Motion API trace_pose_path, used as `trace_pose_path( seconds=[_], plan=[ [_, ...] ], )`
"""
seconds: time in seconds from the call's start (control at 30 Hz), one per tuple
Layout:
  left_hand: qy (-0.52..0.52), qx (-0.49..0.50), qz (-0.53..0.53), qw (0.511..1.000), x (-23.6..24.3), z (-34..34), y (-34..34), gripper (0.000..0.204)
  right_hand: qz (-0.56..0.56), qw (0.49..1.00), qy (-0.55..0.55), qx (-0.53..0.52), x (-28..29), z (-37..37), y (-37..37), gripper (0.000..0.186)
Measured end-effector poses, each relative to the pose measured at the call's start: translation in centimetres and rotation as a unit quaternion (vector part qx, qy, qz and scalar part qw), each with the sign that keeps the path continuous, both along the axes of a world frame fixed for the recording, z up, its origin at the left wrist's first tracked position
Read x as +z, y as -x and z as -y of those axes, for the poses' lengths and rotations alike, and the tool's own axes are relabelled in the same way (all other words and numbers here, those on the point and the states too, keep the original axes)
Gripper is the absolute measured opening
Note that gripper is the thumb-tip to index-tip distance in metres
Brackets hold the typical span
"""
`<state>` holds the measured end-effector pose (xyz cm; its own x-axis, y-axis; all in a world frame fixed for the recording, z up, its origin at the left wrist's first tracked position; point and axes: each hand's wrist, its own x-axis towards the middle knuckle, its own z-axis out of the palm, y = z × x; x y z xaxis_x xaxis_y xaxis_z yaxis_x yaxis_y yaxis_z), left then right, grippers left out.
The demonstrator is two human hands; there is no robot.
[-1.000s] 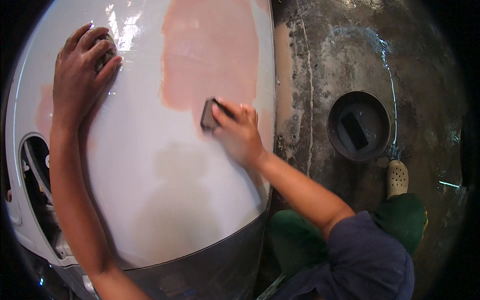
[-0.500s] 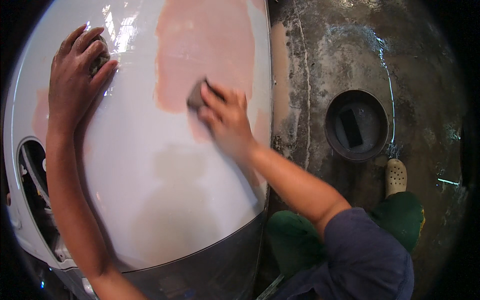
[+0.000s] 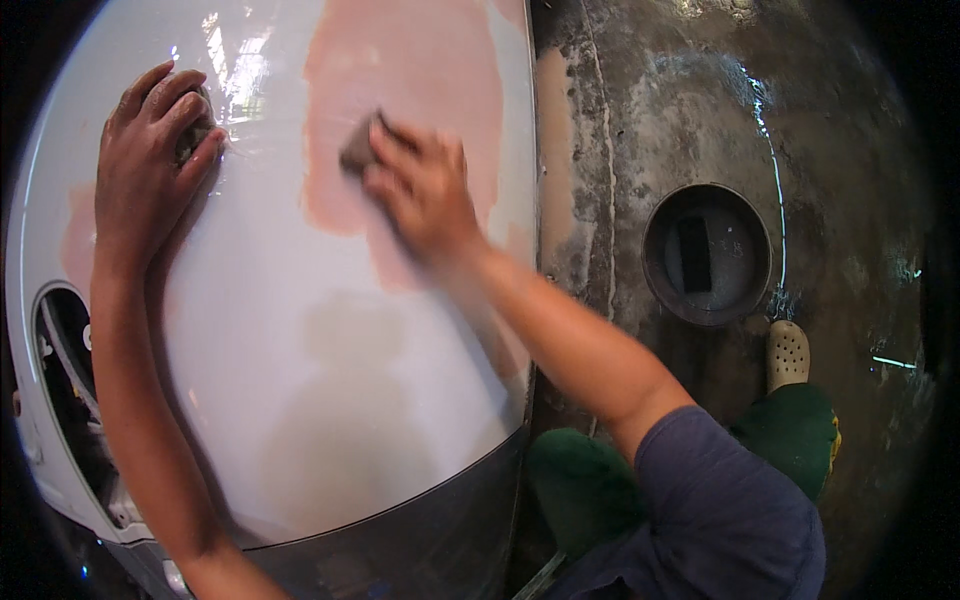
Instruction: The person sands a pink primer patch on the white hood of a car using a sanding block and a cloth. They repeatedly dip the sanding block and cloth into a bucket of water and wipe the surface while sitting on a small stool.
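Observation:
A large white painted vehicle panel (image 3: 240,330) curves before me, with a pinkish filler patch (image 3: 410,80) on its upper part. My right hand (image 3: 430,195) presses a grey-brown piece of sandpaper (image 3: 362,145) flat on the left part of that patch, fingers closed over it. On the white paint farther left, my left hand (image 3: 150,150) curls around a greyish wet sponge or wadded rag (image 3: 195,135); its kind is partly hidden by the fingers. The paint around it glistens wet.
On the wet concrete floor to the right stands a round dark basin (image 3: 650,255) of water with a black rectangular block (image 3: 694,255) in it. My beige clog (image 3: 789,350) is just below it. A dark grey trim (image 3: 400,545) borders the panel's near edge; an oval opening (image 3: 65,350) lies left.
My right hand has slid up and left across the pink patch with the sandpaper. The left hand has shifted only slightly. The black block has turned a little in the basin.

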<state>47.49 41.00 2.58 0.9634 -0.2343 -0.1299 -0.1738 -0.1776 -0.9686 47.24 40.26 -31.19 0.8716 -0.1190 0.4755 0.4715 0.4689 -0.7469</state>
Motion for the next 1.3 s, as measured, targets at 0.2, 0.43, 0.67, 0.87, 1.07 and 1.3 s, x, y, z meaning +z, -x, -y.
trace_pose_path(
  seconds=[0.2,0.43,0.67,0.87,1.07,1.3],
  plan=[
    [0.012,0.007,-0.006,1.000,0.4,-0.8,0.5,0.022,0.007,1.000,-0.014,-0.008,1.2,-1.9,-3.7,0.048],
    [0.009,-0.004,-0.016,1.000,0.2,0.1,0.1,0.022,0.052,0.998,0.021,0.013,-0.6,1.4,3.0,0.049],
    [0.010,-0.028,-0.020,0.999,0.3,-0.7,0.1,0.024,0.010,0.997,0.040,-0.061,1.6,-2.0,-7.4,0.050],
    [0.015,-0.050,-0.027,0.998,-0.7,-1.0,0.5,0.023,-0.015,0.999,0.046,-0.016,1.1,-1.1,-1.9,0.053],
    [0.007,-0.025,-0.034,0.999,-0.4,-0.3,0.4,0.016,0.035,0.996,0.064,0.046,-2.8,2.2,7.3,0.055],
    [0.007,-0.026,-0.036,0.999,0.0,-0.6,0.3,0.016,-0.004,0.999,0.049,-0.005,1.7,-0.6,-5.6,0.046]
  ],
)
